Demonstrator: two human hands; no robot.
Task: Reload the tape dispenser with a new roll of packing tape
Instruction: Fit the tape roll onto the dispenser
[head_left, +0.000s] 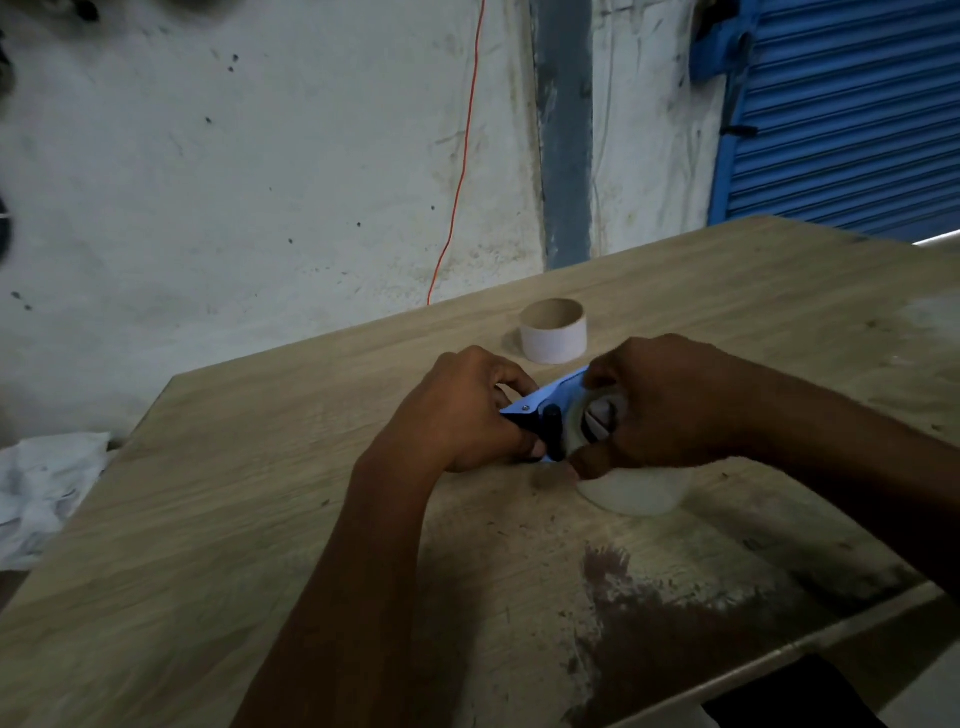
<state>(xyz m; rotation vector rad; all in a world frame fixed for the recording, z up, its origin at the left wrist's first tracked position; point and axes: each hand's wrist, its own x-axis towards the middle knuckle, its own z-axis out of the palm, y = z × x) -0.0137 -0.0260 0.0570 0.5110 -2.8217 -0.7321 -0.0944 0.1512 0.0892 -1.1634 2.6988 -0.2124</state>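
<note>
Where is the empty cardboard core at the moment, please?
The empty cardboard core stands upright on the wooden table, just beyond both hands, untouched.

Head camera, looking forward-down, close over table (260, 467).

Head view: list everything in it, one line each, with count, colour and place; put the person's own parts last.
tape dispenser: one, blue with black parts, held above the table centre between both hands.
tape roll: one, clear, at the dispenser, under the right hand.
second tape roll: one, whitish, on the table below the right hand.
empty core: one, brown cardboard, upright on the table beyond the hands.
table: one, light wood, stained at the near right.
crumpled paper: white, left of the table.
cord: one, orange, down the wall.
shutter: one, blue, upper right.
left hand: grips the dispenser.
right hand: grips the roll.
</note>
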